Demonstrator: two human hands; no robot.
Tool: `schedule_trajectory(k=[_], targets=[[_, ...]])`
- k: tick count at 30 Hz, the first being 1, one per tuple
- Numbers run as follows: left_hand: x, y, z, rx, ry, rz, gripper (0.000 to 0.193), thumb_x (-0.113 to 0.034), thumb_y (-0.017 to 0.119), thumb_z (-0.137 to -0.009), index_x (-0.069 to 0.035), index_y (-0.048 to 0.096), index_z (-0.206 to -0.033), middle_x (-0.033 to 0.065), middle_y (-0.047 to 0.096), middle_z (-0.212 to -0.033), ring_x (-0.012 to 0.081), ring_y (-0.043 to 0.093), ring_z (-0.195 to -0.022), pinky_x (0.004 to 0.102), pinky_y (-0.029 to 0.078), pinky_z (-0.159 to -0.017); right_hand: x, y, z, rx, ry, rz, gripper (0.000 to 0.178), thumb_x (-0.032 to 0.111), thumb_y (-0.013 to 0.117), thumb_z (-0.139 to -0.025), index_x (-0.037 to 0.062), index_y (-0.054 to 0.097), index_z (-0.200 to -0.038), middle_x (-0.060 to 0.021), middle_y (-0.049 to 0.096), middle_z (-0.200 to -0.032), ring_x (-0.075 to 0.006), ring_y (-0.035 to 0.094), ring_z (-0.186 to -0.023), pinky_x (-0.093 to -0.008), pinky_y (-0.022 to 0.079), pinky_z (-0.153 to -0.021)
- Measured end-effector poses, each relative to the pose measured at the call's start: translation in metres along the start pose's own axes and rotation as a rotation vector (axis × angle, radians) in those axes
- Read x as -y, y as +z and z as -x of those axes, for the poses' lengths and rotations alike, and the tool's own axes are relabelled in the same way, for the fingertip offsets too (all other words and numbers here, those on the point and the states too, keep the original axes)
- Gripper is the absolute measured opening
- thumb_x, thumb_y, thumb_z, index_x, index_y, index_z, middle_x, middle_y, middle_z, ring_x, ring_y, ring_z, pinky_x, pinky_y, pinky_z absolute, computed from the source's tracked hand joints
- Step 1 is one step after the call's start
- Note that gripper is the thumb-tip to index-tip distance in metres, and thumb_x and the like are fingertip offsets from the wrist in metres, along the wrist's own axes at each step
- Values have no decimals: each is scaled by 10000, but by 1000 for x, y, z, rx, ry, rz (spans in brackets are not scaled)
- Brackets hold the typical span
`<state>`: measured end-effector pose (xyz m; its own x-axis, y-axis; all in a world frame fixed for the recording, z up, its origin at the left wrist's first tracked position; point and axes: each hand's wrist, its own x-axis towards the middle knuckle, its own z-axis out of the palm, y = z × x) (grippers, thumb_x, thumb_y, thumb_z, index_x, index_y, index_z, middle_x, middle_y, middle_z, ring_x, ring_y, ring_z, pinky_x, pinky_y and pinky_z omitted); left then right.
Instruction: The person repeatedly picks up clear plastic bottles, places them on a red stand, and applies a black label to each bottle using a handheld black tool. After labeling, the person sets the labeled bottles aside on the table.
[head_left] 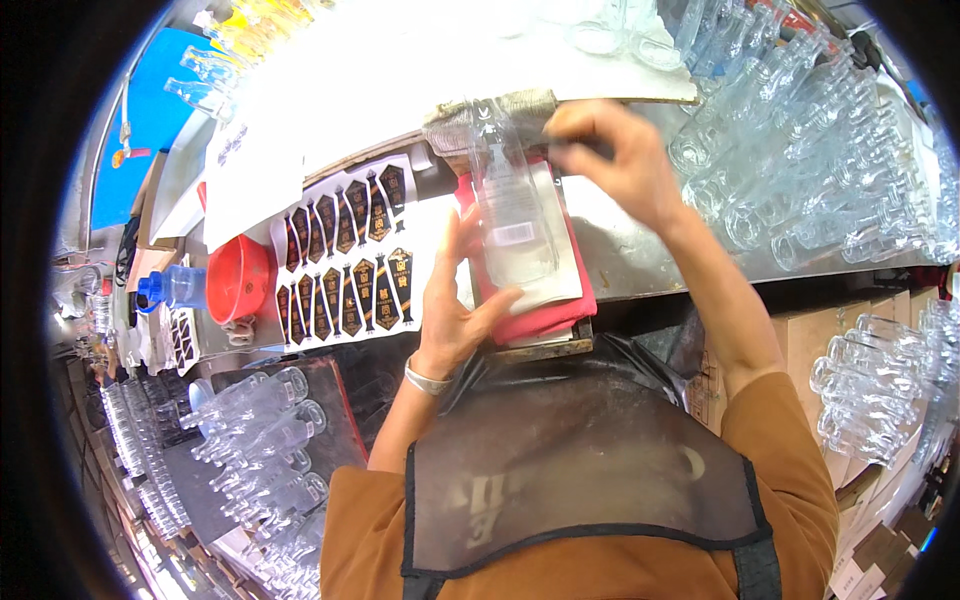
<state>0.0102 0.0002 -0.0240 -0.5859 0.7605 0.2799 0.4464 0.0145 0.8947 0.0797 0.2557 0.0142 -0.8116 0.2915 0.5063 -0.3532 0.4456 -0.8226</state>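
Observation:
A clear glass bottle (514, 205) with a small pale label lies on a white sheet over a red cloth (574, 255), its neck toward the far side. My left hand (458, 300) holds it at the near left, fingers along its side and thumb at its base. To the right of the neck, my right hand (625, 160) is raised, with bent fingers closed and partly smeared by motion. A dark blurred shape shows at those fingertips; what it is I cannot make out. Beneath the neck sits a folded greyish cloth (540, 103).
Left of the bottle lies a sheet (345, 240) of black and gold labels. Beyond it stand a red bowl (240, 278) and a blue-capped clear container (183, 287). Many clear bottles (800, 150) fill the right side; more (265, 440) stand at the lower left. Cardboard boxes (800, 355) are at the right.

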Motion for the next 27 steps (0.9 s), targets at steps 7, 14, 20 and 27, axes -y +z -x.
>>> schedule_trajectory(k=[7, 14, 20, 27], targets=[[-8, 3, 0, -9, 14, -75, 1012, -79, 852, -732, 25, 255, -1542, 225, 443, -1494, 312, 474, -1359, 411, 417, -1095, 52, 4, 44, 320, 71, 91, 231, 46, 690, -831, 22, 692, -1061, -138, 706, -959, -257, 689, -850, -355, 549, -756], [-25, -39, -42, -151, 45, -118, 664, -70, 536, -940, 28, 270, -1540, 209, 445, -1505, 299, 431, -1392, 428, 308, -1168, 60, 25, -42, 355, -261, 443, 196, 134, 677, -836, 54, 685, -1015, -137, 664, -901, -319, 659, -811, -393, 537, -747], [-27, -24, -164, -1, -84, -367, 516, -285, 647, -947, 44, 544, -1332, 186, 714, -1081, 269, 707, -913, 358, 533, -816, 51, 27, -20, 258, -399, 648, 166, 74, 691, -799, 75, 654, -960, -98, 623, -849, -298, 626, -808, -400, 531, -719], [-38, -15, -138, -283, -45, -307, 604, -212, 730, -871, 25, 501, -1378, 171, 701, -1079, 250, 690, -952, 351, 539, -847, 104, 26, 49, 555, -57, 72, 201, 115, 732, -817, 47, 695, -1002, -103, 668, -886, -283, 658, -787, -369, 539, -692]])
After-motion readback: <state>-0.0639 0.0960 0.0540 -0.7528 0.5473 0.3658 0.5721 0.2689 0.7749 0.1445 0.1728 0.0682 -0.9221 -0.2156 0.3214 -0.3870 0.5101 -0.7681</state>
